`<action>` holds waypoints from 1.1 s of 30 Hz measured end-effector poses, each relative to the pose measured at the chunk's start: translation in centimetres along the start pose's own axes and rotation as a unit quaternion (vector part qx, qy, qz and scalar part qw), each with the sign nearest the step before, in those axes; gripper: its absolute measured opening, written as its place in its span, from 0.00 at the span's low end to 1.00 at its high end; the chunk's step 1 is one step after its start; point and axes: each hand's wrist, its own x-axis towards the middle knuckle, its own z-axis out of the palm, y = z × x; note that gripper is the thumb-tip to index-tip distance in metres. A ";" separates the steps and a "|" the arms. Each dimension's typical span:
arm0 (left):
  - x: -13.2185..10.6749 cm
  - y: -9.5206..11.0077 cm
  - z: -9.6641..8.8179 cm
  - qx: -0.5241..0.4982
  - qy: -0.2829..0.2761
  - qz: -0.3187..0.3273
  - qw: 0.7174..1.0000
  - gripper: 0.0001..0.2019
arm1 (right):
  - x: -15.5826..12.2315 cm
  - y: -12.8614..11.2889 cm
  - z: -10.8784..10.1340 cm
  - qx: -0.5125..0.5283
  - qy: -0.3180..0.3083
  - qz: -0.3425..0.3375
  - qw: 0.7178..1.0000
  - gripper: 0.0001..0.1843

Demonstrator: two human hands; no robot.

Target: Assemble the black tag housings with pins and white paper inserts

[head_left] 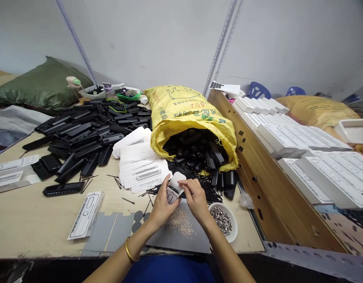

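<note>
My left hand (164,206) is wrapped round a small white printed box (171,195), held end-up over the grey sheet (199,240). The fingers of my right hand (195,195) pinch the raised end flap (178,177) of that box. What lies inside it is mostly hidden; a dark edge shows at the opening. Below my hands, small pale pinkish pieces (183,224) are scattered on the sheet. Beside my right wrist stands a white bowl (235,230) of small shiny metal parts (221,220). Thin black sticks (200,184) lie piled just beyond my hands.
A yellow sack (181,106) spills black plastic parts (211,157). Flat printed cartons (143,165) lie left of it, near a heap of black cases (90,125). One closed white box (86,215) rests at left. A wooden board (266,181) separates stacked white boxes (325,173) at right.
</note>
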 end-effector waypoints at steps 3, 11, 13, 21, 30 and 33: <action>-0.6 0.0 0.1 -0.009 0.007 0.001 1.000 0.32 | -0.3 0.9 0.6 0.023 0.031 0.035 0.999 0.16; -1.1 -0.3 0.2 -0.055 -0.037 0.022 0.998 0.28 | -1.6 1.0 5.2 0.071 0.098 0.065 0.990 0.08; -1.0 -0.3 0.1 -0.085 -0.034 0.007 0.996 0.32 | -2.3 0.4 5.5 0.033 0.088 0.006 0.996 0.09; -1.3 -0.7 0.3 -0.065 -0.026 0.014 0.997 0.31 | -3.2 0.9 6.1 0.004 0.091 -0.055 0.994 0.10; -3.1 -2.2 -7.8 0.194 0.041 -0.194 0.961 0.25 | -5.9 3.3 4.2 0.052 0.021 0.095 0.994 0.16; -4.5 -5.8 -13.5 0.390 0.136 -0.183 0.892 0.26 | -5.6 3.1 6.2 -0.022 -0.095 0.078 0.992 0.16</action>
